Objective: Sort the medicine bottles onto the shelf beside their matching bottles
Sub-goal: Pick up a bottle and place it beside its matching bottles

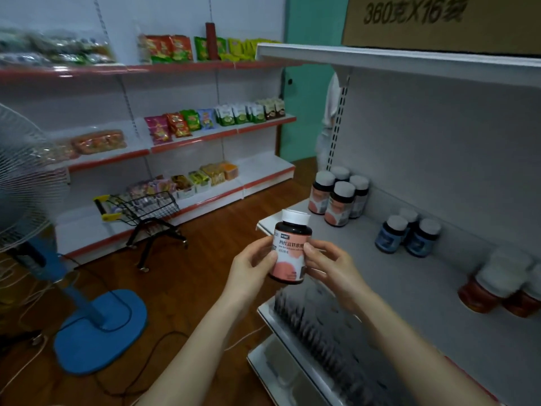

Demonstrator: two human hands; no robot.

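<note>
A dark bottle with a pink label and white cap (290,247) is held upright in front of the grey shelf (389,276). My left hand (254,266) grips its left side and my right hand (330,266) grips its right side. On the shelf, several matching pink-label bottles (339,197) stand at the far left end. A group of blue-label bottles (409,234) stands in the middle against the back panel. Red-orange bottles with white caps (503,285) sit at the near right, blurred.
A lower shelf with dark items (328,326) lies under my hands. A blue standing fan (96,326) is at the left, a small black shopping cart (143,208) behind it. Snack shelves (187,136) line the far wall. A cardboard box (439,22) tops the upper shelf.
</note>
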